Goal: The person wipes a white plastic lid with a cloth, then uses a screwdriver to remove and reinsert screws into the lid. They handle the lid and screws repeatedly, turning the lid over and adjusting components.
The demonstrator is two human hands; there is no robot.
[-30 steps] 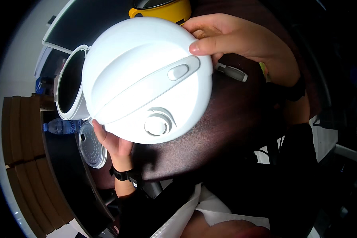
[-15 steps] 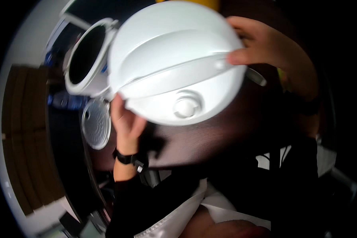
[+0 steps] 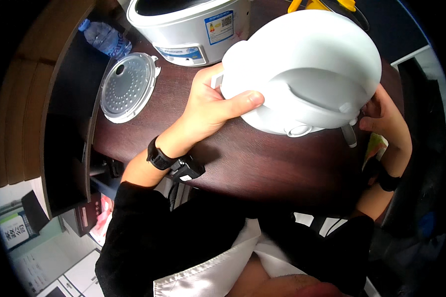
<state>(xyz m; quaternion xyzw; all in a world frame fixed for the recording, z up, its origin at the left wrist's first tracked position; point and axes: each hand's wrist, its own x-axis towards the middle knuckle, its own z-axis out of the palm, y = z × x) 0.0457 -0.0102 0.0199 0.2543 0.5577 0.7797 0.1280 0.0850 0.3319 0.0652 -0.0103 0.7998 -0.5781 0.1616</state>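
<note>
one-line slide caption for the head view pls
Left hand grips a domed white lid, right hand at its right edge, above a dark table bearing a perforated disc.

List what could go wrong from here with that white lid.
The smooth, domed rice cooker lid might slip: the left grip holds its left side, but the right grip's contact is partly hidden. Swung leftward, it could knock the rice cooker body close by. The perforated plate, lying near the tabletop's left edge, could get nudged over it.
</note>
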